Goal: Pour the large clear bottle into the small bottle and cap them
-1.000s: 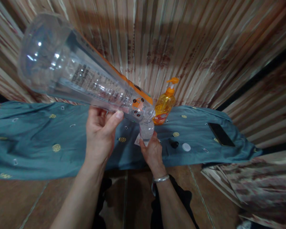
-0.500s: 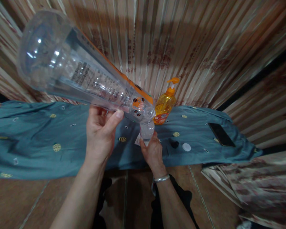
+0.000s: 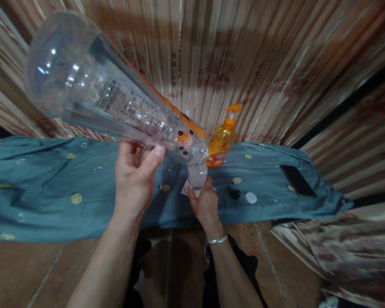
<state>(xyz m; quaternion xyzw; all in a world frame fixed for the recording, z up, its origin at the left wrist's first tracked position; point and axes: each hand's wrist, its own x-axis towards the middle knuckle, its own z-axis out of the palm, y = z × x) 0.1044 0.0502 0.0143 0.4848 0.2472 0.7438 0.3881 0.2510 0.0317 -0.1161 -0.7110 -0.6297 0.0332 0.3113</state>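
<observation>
My left hand (image 3: pixel 136 175) grips a large clear plastic bottle (image 3: pixel 115 94) with an orange label, thumb on the near side. The bottle is tilted, its base up at the left and its neck down at the right. Below that neck, my right hand (image 3: pixel 206 201) pinches a small clear container (image 3: pixel 197 175), which sits over a pale piece of something on the cloth. The bottle's mouth meets the container's top; whether they touch I cannot tell. Just behind stands a pump bottle (image 3: pixel 220 143) of orange-yellow liquid.
A teal cloth (image 3: pixel 96 184) with pineapple prints covers the surface. Right of my right hand lie a small black object (image 3: pixel 234 193), a white round cap (image 3: pixel 251 197) and a black phone (image 3: pixel 297 181). A patterned curtain (image 3: pixel 211 64) hangs behind.
Almost nothing differs. The large bottle has shifted very slightly in my left hand's grip, and both hands stay in nearly the same place.
</observation>
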